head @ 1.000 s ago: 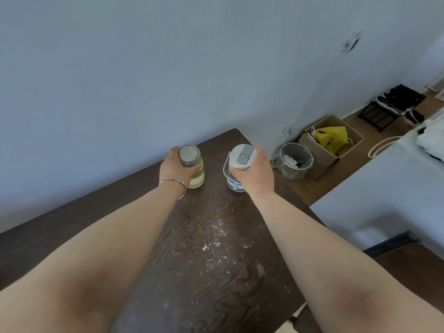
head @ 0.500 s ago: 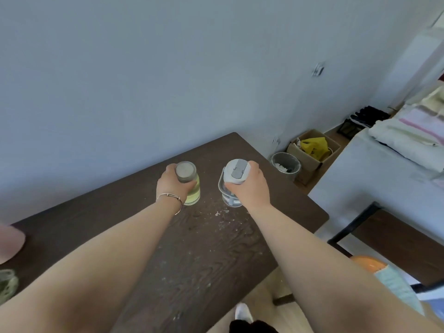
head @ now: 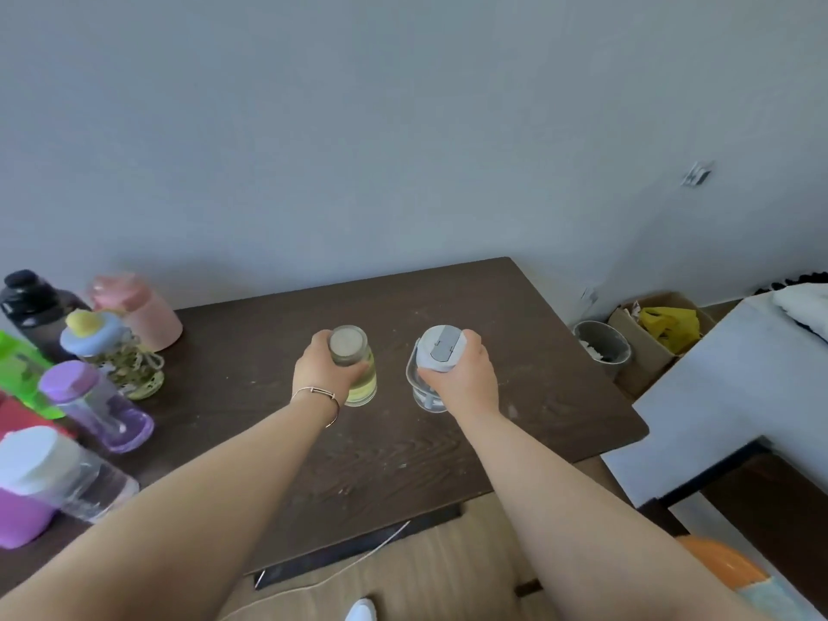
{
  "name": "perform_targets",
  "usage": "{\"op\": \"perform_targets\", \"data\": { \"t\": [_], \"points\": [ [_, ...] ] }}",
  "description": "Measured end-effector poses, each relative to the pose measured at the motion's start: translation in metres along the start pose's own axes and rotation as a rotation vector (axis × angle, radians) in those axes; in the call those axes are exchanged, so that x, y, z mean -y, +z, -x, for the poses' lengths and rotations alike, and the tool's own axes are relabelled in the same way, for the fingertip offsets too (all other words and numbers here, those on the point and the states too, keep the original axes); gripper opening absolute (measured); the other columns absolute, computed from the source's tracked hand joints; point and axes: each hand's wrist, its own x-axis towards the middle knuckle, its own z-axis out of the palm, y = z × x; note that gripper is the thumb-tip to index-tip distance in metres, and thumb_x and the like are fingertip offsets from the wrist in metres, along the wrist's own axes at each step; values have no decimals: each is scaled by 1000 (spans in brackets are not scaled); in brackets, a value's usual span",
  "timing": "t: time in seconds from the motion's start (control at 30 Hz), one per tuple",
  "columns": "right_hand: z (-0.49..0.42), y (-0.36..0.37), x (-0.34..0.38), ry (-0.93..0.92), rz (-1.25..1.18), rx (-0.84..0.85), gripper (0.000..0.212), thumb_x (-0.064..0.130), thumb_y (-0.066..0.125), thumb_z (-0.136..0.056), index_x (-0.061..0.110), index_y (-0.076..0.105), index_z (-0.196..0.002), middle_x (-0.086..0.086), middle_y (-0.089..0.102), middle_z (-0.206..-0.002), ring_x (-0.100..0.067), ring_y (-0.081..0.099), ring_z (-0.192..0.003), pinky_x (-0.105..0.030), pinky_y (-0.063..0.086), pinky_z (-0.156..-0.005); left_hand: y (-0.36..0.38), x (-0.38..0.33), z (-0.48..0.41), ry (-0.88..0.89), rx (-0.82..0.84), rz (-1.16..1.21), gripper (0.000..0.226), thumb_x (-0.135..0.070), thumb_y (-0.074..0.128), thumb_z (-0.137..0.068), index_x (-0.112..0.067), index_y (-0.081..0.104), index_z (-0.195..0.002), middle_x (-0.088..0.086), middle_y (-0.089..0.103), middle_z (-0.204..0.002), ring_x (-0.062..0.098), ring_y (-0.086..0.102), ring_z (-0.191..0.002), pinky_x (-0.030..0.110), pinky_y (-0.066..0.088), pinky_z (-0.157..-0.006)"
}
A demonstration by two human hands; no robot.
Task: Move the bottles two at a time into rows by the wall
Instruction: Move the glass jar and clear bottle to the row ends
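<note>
My left hand (head: 323, 372) grips a clear bottle of yellowish liquid with a grey round lid (head: 354, 367), upright on the dark wooden table (head: 560, 387). My right hand (head: 463, 378) grips the white flip lid of a clear bottle with a carry loop (head: 432, 372), standing a hand's width to the right. Both bottles are in the middle of the table, some way from the wall (head: 358, 150). At the left stand several more bottles: a pink one (head: 139, 311), a black one (head: 33, 307), a blue-lidded one (head: 112, 356), a purple one (head: 96, 405).
A white-capped clear bottle (head: 58, 472) and a green item (head: 18, 365) crowd the table's left edge. On the floor at the right are a grey bin (head: 602, 347) and a cardboard box (head: 658, 324). A white surface (head: 735, 396) lies right of the table.
The view has pulled back and swung left, so the cluster of bottles at the left has come into sight. Both hands still hold the same two bottles, now farther from the table's far right corner.
</note>
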Motion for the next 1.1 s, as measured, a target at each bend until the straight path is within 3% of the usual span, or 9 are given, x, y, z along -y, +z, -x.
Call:
{"op": "perform_targets", "data": {
  "t": [0.23, 0.6, 1.1],
  "points": [
    [57, 22, 14, -66, -24, 119, 76, 43, 83, -64, 23, 41, -124, 1, 53, -116, -19, 57, -97, -34, 52, -72, -49, 44, 69, -117, -126, -3, 64, -41, 79, -67, -28, 49, -121, -2, 62, -106, 22, 59, -94, 33, 48, -80],
    [146, 83, 79, -160, -26, 221, 76, 43, 84, -63, 24, 42, -124, 3, 52, -115, -16, 55, -96, -35, 53, -74, -149, 125, 128, -152, -242, -21, 58, -40, 81, -67, -25, 52, -115, -1, 63, -104, 23, 59, -95, 33, 45, -81],
    [299, 199, 179, -89, -32, 127, 78, 49, 86, -64, 27, 42, -124, 4, 55, -115, -15, 59, -101, -33, 58, -76, -297, 255, 148, -50, -88, -9, 57, -40, 82, -67, -26, 51, -113, -7, 62, -100, 18, 58, -90, 30, 46, -77]
  ]
}}
